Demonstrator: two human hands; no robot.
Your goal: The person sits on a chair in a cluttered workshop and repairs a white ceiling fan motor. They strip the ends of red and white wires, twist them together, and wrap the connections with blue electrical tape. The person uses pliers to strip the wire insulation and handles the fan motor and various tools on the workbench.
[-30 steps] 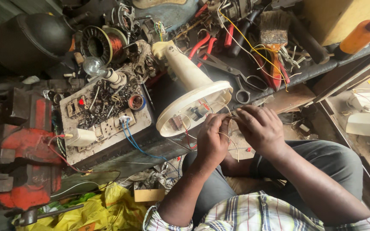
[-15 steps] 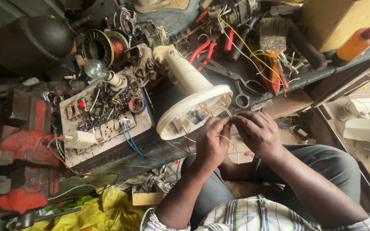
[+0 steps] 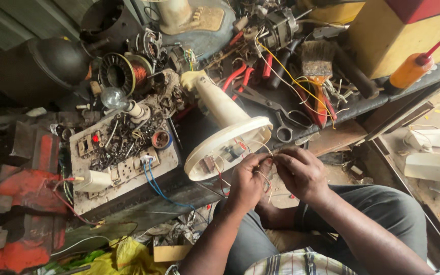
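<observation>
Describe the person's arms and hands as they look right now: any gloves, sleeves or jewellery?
Both hands, left hand and right hand, are bare: no gloves, and no rings or watch that I can see. Forearms are uncovered. A plaid shirt shows at the bottom edge.

cluttered dark workbench (image 3: 199,188) under daylight, yellow wooden box (image 3: 383,40) at back, dusty floor (image 3: 434,122) alongside

The fan base (image 3: 228,140) lies tipped on the bench (image 3: 189,191) edge, its open underside facing both hands. The left hand (image 3: 248,181) and right hand (image 3: 301,173) meet just before it, over the lap. Left of the base sits a switchboard (image 3: 123,163); behind it, a wire coil (image 3: 123,71); right, scissors (image 3: 281,119) and a brush (image 3: 318,71).
</observation>
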